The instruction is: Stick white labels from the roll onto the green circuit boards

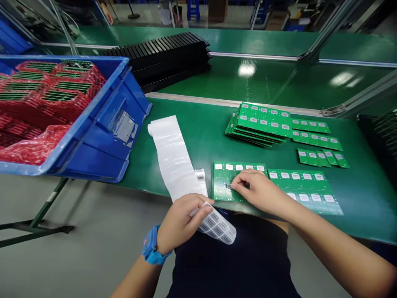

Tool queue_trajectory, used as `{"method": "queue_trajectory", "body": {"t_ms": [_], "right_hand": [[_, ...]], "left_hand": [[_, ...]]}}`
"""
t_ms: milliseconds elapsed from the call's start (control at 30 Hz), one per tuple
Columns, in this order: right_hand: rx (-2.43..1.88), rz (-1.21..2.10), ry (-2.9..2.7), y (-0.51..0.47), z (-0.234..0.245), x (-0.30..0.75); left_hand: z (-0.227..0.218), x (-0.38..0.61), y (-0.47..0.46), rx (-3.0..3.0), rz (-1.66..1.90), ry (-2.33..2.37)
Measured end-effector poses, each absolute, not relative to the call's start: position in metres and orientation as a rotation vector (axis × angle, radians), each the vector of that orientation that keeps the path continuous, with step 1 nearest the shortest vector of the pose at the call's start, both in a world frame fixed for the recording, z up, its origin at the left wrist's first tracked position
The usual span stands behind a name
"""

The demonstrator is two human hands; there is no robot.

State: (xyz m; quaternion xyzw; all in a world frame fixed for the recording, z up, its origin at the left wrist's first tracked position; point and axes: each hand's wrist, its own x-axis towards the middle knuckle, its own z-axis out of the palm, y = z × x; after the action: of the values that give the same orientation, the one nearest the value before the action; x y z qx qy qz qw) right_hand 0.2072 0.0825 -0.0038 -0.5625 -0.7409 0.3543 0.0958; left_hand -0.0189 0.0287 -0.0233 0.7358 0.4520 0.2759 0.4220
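Observation:
My left hand (190,219), with a blue watch on its wrist, grips a roll of labels (218,225) at the bench's front edge. White backing strip (173,153) runs from there back across the bench and curls at its far end. Over a green circuit board (221,182), the fingers of my right hand (256,190) are pinched on a small label (228,186). White labels line this board's far row. Directly right lies another circuit board (307,186) with labels in two rows, partly covered by my right forearm.
Behind these lies a stack of labelled boards (260,120), with smaller board pieces (316,140) to its right. A blue crate (102,124) of boards in red bubble wrap stands left. Black slotted trays (167,58) lie at the back; a dark rack (381,132) is far right.

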Motion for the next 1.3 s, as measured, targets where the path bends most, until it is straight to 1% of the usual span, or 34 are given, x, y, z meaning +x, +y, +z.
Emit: {"method": "queue_trajectory", "body": {"t_ms": [100,267,367,433,567,633,667,700,833,900,1133,1200,1300], "right_hand": [[-1.681,0.978,-2.248,0.080,-0.006,0.204],[-1.646,0.933,-2.331,0.081,-0.011,0.206],[-1.638,0.811,-2.376,0.079,-0.014,0.204],[-1.648,0.638,-2.433,0.074,-0.014,0.200],[-1.653,0.092,-2.607,0.064,-0.005,0.193],[-1.657,-0.043,-2.587,0.065,0.000,0.194],[-1.643,-0.003,-2.549,0.067,0.002,0.195],[-1.606,0.120,-2.506,0.070,0.003,0.196],[-1.383,0.915,-2.299,0.082,-0.004,0.192],[-1.336,1.085,-2.245,0.085,-0.010,0.187],[-1.310,0.969,-2.276,0.083,-0.021,0.177],[-1.310,0.812,-2.341,0.076,-0.022,0.176],[-1.231,0.452,-2.534,0.064,-0.027,0.176]], "left_hand": [[-0.024,-0.016,0.031,1.950,0.629,1.052],[-0.025,-0.012,0.032,1.981,0.580,1.068],[-0.026,-0.012,0.031,1.977,0.573,1.075],[-0.026,-0.012,0.031,1.973,0.572,1.076],[-0.025,-0.013,0.031,1.951,0.568,1.078],[-0.025,-0.013,0.031,1.941,0.574,1.078],[-0.025,-0.013,0.031,1.939,0.578,1.076],[-0.026,-0.013,0.031,1.938,0.580,1.076],[-0.026,-0.012,0.030,1.940,0.590,1.075],[-0.025,-0.011,0.029,1.939,0.597,1.083],[-0.025,-0.011,0.029,1.921,0.612,1.090],[-0.025,-0.011,0.029,1.915,0.616,1.089],[-0.027,-0.011,0.029,1.909,0.624,1.093]]}}
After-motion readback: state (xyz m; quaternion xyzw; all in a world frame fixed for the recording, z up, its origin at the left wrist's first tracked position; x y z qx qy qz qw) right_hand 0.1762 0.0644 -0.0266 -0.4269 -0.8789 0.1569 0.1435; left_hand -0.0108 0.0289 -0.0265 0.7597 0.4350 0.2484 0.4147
